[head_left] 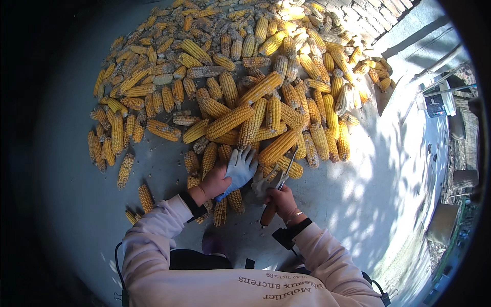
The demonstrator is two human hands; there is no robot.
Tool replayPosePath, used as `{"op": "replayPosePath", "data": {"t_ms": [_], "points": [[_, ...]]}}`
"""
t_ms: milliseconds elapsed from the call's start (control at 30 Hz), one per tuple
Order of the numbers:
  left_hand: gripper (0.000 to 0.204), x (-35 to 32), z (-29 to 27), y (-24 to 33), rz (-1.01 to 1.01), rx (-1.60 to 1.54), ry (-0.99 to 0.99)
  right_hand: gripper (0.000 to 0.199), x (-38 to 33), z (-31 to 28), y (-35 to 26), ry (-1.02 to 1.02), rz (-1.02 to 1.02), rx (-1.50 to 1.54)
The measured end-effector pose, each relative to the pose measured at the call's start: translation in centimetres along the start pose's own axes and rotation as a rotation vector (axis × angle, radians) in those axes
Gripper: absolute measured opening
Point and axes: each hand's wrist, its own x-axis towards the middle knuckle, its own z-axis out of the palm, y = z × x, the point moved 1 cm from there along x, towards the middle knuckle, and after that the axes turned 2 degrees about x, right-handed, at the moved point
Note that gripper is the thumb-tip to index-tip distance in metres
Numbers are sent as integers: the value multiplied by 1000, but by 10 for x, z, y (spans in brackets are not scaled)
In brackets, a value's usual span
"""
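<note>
Grey glove (240, 168) in left hand (215, 182) hides cobs (228, 121); right hand (281, 200) grips a screwdriver (280, 188).

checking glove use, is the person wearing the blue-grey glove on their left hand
No: the left hand is bare and only grips the blue-grey glove by its cuff.

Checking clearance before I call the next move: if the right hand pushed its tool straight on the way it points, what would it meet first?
Probably the yellow corn cob lying just beyond the tool tip; the right hand aims the tool up and slightly right into the pile, though depth is hard to judge.
</note>
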Motion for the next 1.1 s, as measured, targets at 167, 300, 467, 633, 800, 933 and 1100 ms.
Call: {"op": "replayPosePath", "data": {"t_ms": [167, 300, 467, 633, 800, 933, 1100], "points": [[35, 11, 11, 31, 145, 34, 14, 11, -8, -6, -29, -47, 31, -13], [32, 17, 13, 52, 220, -140, 109, 10, -12, -8, -49, -61, 4, 1], [26, 8, 12, 75, 61, -154, 99, 10, -38, -16, -54, 44, 52, 73], [32, -28, -2, 129, -2, -341, -22, 11, -95, -15, -45, 114, 166, 158], [42, -93, -22, 207, 15, -618, -79, 37, -182, 19, -65, 19, 268, 173], [39, -154, -43, 261, -109, -504, -97, 58, -250, 61, -108, -216, 199, 267], [30, -227, -103, 335, -107, -455, -22, 18, -333, 122, -187, -214, 269, -44]]}}
